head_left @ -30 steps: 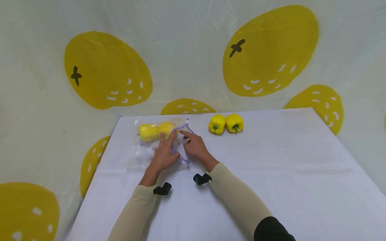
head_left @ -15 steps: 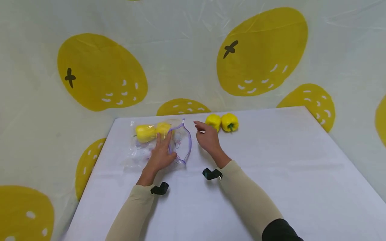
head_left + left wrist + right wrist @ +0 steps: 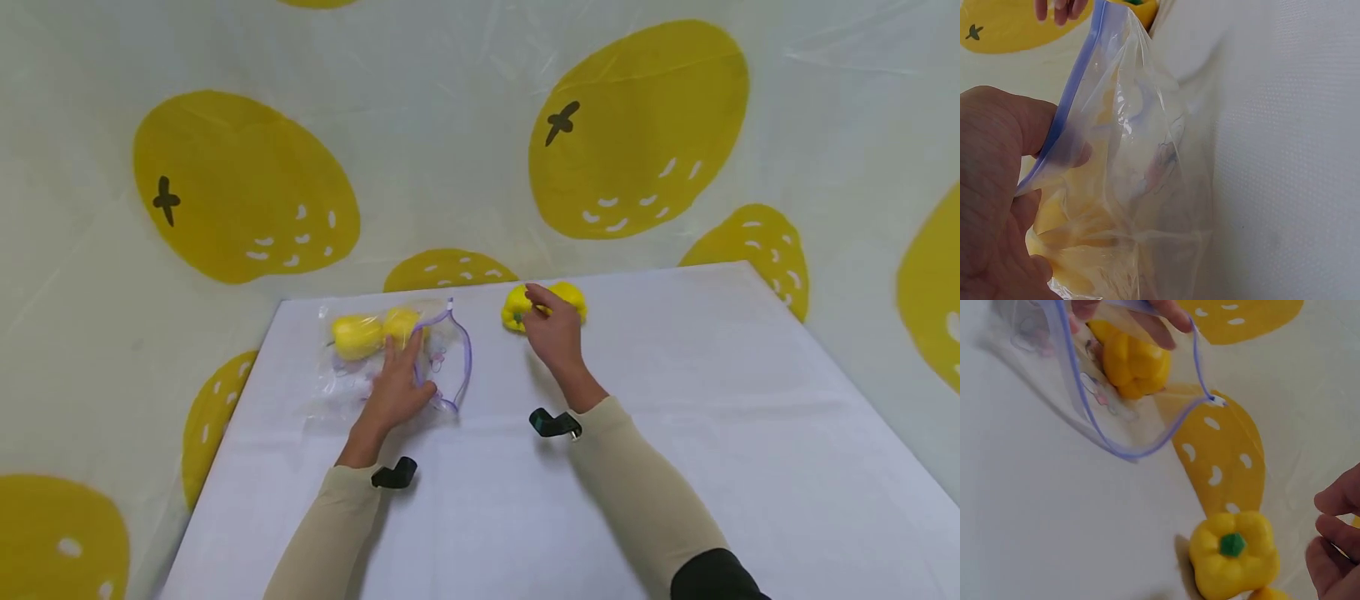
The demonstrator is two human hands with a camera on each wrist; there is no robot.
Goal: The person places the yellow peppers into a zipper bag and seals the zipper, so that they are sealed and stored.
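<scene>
My left hand holds the upper rim of a clear zip bag with a purple zip strip. One digit shows through the film behind the strip, while other fingers lie on the bag's outside. The bag's mouth gapes to the right. Inside lie two yellow bell peppers, partly covered by film and fingers. My right hand, loosely bent and holding nothing, hovers before two more bell peppers at the table's back edge. It partly hides them in the head view; the right wrist view shows one pepper stem up, apart from the fingers.
The white-covered table reaches well to the right of both hands. Behind it hangs a pale curtain printed with big yellow fruits. A small black camera sits on each wrist.
My right hand has left the bag's mouth and moved right to the two loose peppers. The bag's mouth now gapes wider. My left hand has stayed on the bag.
</scene>
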